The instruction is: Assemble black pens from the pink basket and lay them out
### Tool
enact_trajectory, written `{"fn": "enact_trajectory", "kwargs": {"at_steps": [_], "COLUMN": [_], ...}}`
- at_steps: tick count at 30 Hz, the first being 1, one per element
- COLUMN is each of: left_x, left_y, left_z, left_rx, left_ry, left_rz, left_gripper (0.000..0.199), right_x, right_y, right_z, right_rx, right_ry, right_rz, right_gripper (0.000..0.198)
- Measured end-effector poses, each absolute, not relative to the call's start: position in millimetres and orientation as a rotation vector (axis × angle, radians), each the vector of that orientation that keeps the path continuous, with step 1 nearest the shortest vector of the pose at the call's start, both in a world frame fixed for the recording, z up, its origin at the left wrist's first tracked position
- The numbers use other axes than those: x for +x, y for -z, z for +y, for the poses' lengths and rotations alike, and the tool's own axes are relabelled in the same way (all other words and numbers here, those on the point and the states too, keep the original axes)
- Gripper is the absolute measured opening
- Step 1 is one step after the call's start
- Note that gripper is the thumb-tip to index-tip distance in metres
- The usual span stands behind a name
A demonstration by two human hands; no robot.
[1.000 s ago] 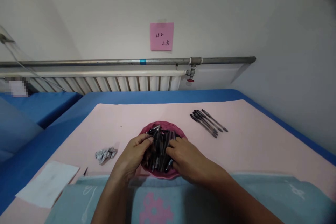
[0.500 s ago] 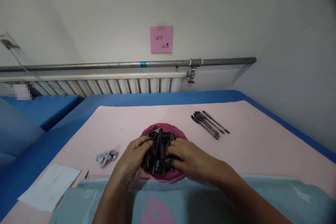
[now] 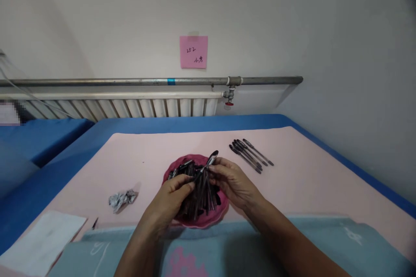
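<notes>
A crimson scalloped bowl [image 3: 224, 212] heaped with dark pen parts [image 3: 201, 201] stands between my hands. Above the heap, a black-and-clear pen [image 3: 212, 158] slants up to the right, its dark rounded end on top. My right hand [image 3: 232, 179] pinches this pen between thumb and fingers. At the pen's lower end, my left hand [image 3: 177, 192] is closed, thumb against forefinger. Whether cap and barrel are joined there cannot be made out. Several black-capped pens [image 3: 248, 155] lie side by side on the pink cover, right of the bowl.
A crumpled silvery wrapper [image 3: 122, 200] lies left of the bowl. Nearer the front left are a white sheet [image 3: 43, 240] and a small dark piece [image 3: 95, 223]. A blue-green cloth [image 3: 312, 246] covers the front edge. Behind stand a radiator [image 3: 159, 107] and a pipe [image 3: 130, 82].
Both hands have come up out of the heap of pen parts, and a pen is now held between them above the bowl. The view has shifted slightly to the right.
</notes>
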State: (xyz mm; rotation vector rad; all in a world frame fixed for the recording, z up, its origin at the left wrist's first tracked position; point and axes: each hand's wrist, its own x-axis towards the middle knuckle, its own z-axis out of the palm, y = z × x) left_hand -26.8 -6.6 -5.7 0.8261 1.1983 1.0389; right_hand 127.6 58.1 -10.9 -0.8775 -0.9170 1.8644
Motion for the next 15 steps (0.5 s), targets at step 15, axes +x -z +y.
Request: {"fn": "enact_trajectory", "kwargs": {"at_steps": [15], "left_x": [-25.1], "left_y": [4.3], "left_z": [-8.2], "left_rx": [0.889], "left_ry": [-1.010], "left_rz": [1.230], "left_gripper": [0.025], "right_x": [121.3], "right_y": [11.3], "right_z": [51.7], "right_rx": [-0.891], "right_ry": [-1.879], "right_rz": [-0.917], "right_gripper": [0.021]}}
